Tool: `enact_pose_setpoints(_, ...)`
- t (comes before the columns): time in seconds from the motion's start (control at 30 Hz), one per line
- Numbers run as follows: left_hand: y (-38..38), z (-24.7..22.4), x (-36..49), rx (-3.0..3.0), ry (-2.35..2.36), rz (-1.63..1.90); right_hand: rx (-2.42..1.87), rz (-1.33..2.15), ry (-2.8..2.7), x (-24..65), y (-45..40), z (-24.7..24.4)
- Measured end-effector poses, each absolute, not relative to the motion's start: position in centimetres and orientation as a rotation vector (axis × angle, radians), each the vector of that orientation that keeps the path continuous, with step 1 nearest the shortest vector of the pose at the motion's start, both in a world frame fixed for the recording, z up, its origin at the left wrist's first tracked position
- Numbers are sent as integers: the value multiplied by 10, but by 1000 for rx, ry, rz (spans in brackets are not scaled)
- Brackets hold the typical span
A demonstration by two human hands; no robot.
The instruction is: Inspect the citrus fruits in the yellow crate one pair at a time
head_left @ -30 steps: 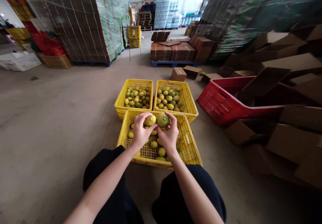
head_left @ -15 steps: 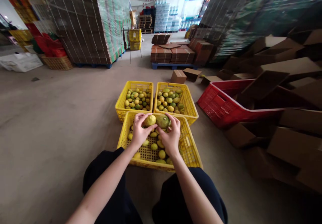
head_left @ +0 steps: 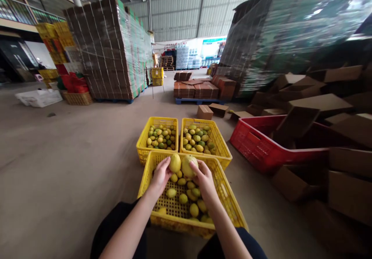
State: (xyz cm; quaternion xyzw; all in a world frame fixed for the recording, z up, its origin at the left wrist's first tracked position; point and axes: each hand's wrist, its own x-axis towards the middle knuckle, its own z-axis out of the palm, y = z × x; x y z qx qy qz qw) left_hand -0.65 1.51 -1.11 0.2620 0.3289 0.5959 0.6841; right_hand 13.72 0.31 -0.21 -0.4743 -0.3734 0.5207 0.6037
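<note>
My left hand is closed around a yellow lemon. Beside it, my right hand grips a larger, paler yellow-green lemon. Both fruits are held up close together over the far part of the near yellow crate. Loose yellow-green lemons lie on that crate's perforated floor, mostly toward its right side. My right hand and forearm hide some of them.
Two more yellow crates of yellow and green fruit, left and right, stand just beyond. At right are a red crate and cardboard boxes. Farther off stand a pallet of flattened cartons and tall wrapped stacks.
The view has tilted up, so the crates appear lower. Both lemons have been turned in my fingers: the left one stands more upright and the right one shows a paler side.
</note>
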Motion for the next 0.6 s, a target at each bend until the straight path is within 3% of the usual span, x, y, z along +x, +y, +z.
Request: enact_pose_setpoints(0.6,-4,-25,-5,452,727,1342,-1092,1338,-748,113,-15,-10)
